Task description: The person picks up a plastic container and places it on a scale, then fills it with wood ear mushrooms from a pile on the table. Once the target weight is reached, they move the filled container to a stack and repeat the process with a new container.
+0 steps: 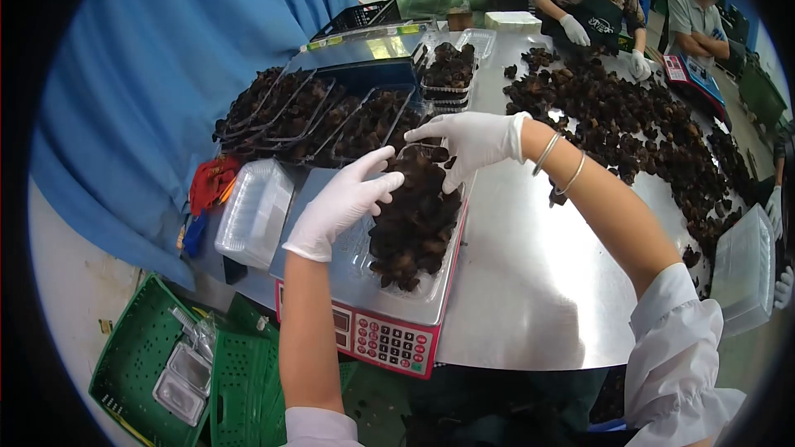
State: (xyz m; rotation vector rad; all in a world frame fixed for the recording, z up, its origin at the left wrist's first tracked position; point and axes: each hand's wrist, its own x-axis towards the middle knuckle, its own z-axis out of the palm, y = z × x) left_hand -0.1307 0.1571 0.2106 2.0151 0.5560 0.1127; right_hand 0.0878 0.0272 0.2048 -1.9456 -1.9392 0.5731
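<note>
A clear plastic tray (439, 281) heaped with dark brown wood ear mushrooms (414, 228) rests on a red digital scale (389, 339). My left hand (339, 203), in a white glove, is at the left side of the heap with its fingers apart and fingertips at the mushrooms. At the far end of the heap is my right hand (480, 142), also gloved, fingers spread and curved over the mushrooms. I see nothing held in either hand, though the right fingertips partly overlap the heap.
Filled trays (373, 124) stand behind the scale, beside stacked empty trays (257, 211). Loose mushrooms (621, 116) cover the metal table's right side. A co-worker's gloved hand (574, 31) is across the table. Green crates (149, 356) sit at lower left; a clear container (743, 269) is at right.
</note>
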